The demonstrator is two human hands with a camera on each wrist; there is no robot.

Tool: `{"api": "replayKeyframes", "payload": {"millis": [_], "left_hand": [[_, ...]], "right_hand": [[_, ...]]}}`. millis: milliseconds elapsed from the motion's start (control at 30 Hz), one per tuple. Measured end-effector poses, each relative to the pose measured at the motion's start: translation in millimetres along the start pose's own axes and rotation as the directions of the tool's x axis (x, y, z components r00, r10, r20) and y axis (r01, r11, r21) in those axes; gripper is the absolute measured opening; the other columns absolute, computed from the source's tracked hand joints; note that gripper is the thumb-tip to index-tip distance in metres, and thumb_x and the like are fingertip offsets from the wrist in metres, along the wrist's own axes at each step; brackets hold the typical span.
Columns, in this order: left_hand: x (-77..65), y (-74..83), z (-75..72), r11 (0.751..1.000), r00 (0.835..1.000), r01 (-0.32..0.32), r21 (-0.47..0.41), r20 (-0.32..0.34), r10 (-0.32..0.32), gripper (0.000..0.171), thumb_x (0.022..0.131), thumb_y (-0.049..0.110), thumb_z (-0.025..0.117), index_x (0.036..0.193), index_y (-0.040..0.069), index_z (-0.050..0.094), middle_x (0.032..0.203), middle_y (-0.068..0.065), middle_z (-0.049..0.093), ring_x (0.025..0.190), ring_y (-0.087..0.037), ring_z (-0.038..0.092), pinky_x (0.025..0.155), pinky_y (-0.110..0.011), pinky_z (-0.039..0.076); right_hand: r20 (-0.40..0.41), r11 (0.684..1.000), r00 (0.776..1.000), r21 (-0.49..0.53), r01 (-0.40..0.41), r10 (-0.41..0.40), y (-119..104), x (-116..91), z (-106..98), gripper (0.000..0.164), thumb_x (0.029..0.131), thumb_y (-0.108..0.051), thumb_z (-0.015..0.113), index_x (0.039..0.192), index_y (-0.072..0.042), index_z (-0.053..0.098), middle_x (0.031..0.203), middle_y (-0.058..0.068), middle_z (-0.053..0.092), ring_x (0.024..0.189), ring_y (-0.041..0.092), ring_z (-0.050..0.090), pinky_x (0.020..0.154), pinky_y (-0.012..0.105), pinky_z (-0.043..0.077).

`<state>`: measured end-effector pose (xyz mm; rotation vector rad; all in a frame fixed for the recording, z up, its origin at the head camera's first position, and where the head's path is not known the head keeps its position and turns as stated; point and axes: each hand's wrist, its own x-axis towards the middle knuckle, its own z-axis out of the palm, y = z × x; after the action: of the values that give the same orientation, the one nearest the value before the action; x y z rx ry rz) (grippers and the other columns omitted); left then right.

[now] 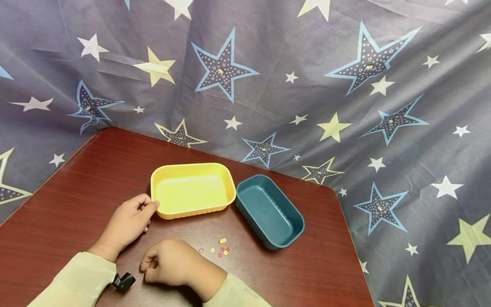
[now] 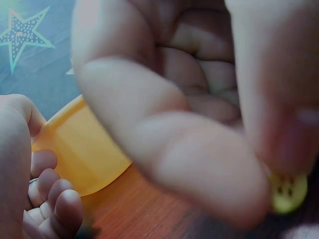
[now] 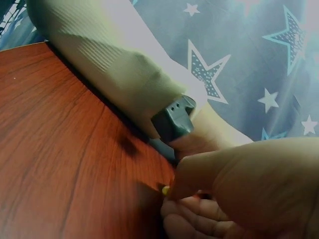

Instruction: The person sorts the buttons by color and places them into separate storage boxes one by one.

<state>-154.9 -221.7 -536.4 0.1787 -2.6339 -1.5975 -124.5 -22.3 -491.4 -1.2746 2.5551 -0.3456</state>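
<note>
My left hand [image 1: 128,219] pinches the left end of the yellow tub [image 1: 192,212] at its rim, thumb on the near side. In the left wrist view that hand's fingers [image 2: 47,199] curl beside the tub wall. My right hand [image 1: 178,264] is nearer to me, low over the table, and pinches a small yellow button [image 2: 289,194] with several holes between thumb and finger. The same button [image 3: 166,190] shows as a yellow speck at the fingertips in the right wrist view. Loose red and yellow buttons [image 1: 222,250] lie on the table right of this hand.
A dark teal tub [image 1: 270,213] stands at an angle to the right of the yellow one, their ends close together. A black camera mount [image 1: 123,282] sits on the left wrist. Star-patterned cloth [image 1: 268,106] hangs behind the brown table [image 1: 326,273].
</note>
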Motion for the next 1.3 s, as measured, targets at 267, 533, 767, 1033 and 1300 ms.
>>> {"api": "replayKeyframes", "payload": {"millis": [267,533,767,1033,1300], "left_hand": [[-0.8,-1.5,-1.0,1.0,1.0,0.0,0.001,-0.007,0.001,0.044,0.116,0.052,0.06,0.093,0.014,0.058,0.065,-0.002,0.062,0.057,-0.018,0.062,0.056,-0.034,0.047],[0.8,-5.3,-0.8,1.0,1.0,0.004,0.004,-0.007,-0.004,0.043,0.116,0.052,0.06,0.094,0.014,0.058,0.067,-0.002,0.063,0.058,-0.018,0.061,0.053,-0.034,0.047],[0.4,-6.4,-1.9,1.0,1.0,0.011,0.017,-0.002,-0.011,0.044,0.116,0.053,0.059,0.095,0.015,0.058,0.067,-0.002,0.063,0.058,-0.019,0.061,0.054,-0.034,0.047],[-0.4,-2.9,-1.8,1.0,1.0,0.008,0.011,0.003,-0.008,0.044,0.115,0.054,0.06,0.095,0.015,0.058,0.066,-0.002,0.063,0.058,-0.02,0.061,0.055,-0.034,0.047],[0.0,0.0,-0.8,1.0,1.0,0.008,-0.002,0.011,-0.008,0.046,0.115,0.054,0.06,0.095,0.013,0.059,0.066,-0.004,0.063,0.057,-0.021,0.062,0.054,-0.034,0.049]], "right_hand": [[-0.041,0.962,0.996,0.265,-0.06,0.074,28,-8,-10,0.013,0.088,-0.015,0.085,0.093,-0.026,0.082,0.071,-0.026,0.065,0.065,-0.022,0.048,0.064,0.003,0.045],[-0.09,0.824,0.977,0.555,-0.111,0.192,66,-14,-41,0.017,0.087,-0.002,0.078,0.091,-0.018,0.081,0.073,-0.017,0.067,0.061,-0.007,0.057,0.059,0.014,0.051],[-0.098,0.749,0.967,0.652,-0.115,0.234,99,-14,-78,0.011,0.094,-0.002,0.075,0.098,-0.008,0.082,0.076,-0.007,0.07,0.063,0.005,0.065,0.06,0.019,0.054],[-0.062,0.681,0.949,0.711,-0.174,0.308,130,-2,-105,0.017,0.097,-0.002,0.074,0.11,0.009,0.079,0.077,-0.001,0.07,0.066,0.016,0.068,0.074,0.042,0.07],[-0.012,0.611,0.926,0.755,-0.239,0.377,157,18,-124,0.021,0.1,0.001,0.074,0.116,0.015,0.076,0.083,0.005,0.073,0.07,0.017,0.069,0.071,0.028,0.064]]}}
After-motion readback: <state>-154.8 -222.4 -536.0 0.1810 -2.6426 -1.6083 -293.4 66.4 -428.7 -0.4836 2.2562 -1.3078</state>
